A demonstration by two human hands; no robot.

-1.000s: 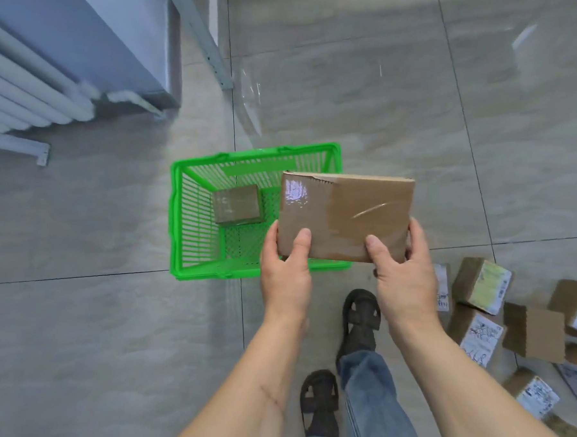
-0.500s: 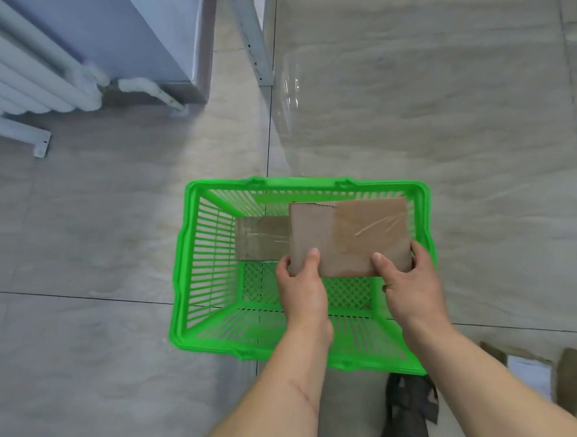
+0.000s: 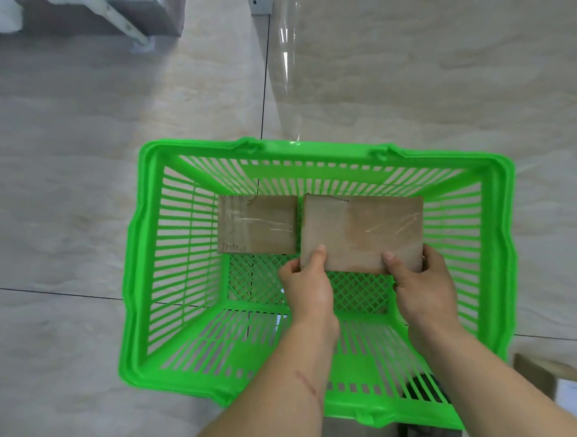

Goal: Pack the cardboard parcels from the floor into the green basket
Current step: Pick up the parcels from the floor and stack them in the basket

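Observation:
A green slatted basket (image 3: 139,276) stands on the tiled floor below me. Inside it, at the far left, lies a small taped cardboard parcel (image 3: 257,225). Just to its right, down within the basket walls, is a wider flat cardboard parcel (image 3: 361,229) that I hold by its near edge. My left hand (image 3: 309,289) pinches its near left corner, thumb on top. At the near right corner my right hand (image 3: 422,286) grips it the same way. Whether the wide parcel touches the basket floor is unclear.
Another cardboard parcel with a white label (image 3: 556,381) lies on the floor at the bottom right edge. A white radiator pipe (image 3: 126,24) and a metal frame leg (image 3: 260,1) are at the top. My dark sandal (image 3: 423,391) shows through the basket's near wall.
Both hands have carried the wide parcel forward and down into the basket, beside the small parcel. The view has closed in on the basket and the pile of parcels has slid out of sight.

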